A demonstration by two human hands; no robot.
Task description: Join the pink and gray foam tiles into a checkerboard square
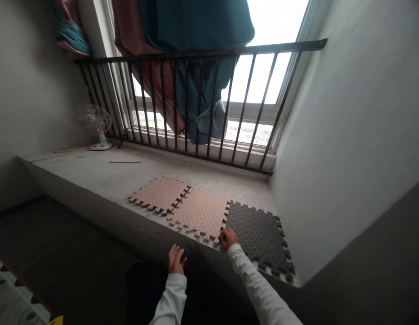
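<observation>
My right hand (229,239) is closed at the front end of the seam between two interlocking foam mats, its fingers curled on the near corner of the black foam mat (258,232). Left of that seam lies a pink foam mat (200,213), its toothed edge against the black one. A second pink foam mat (160,193) is farther left, with a dark, jagged line where it meets the middle mat. In front of the ledge, below the middle mat, my left hand (177,259) hovers with fingers apart, holding nothing.
The mats rest on a pale window ledge (94,174) with a drop at its front. Black metal railing (195,153) runs behind, before blue and pink curtains (195,27). A small fan (94,123) and a thin reddish strip (125,162) are at left; a wall (351,135) rises right.
</observation>
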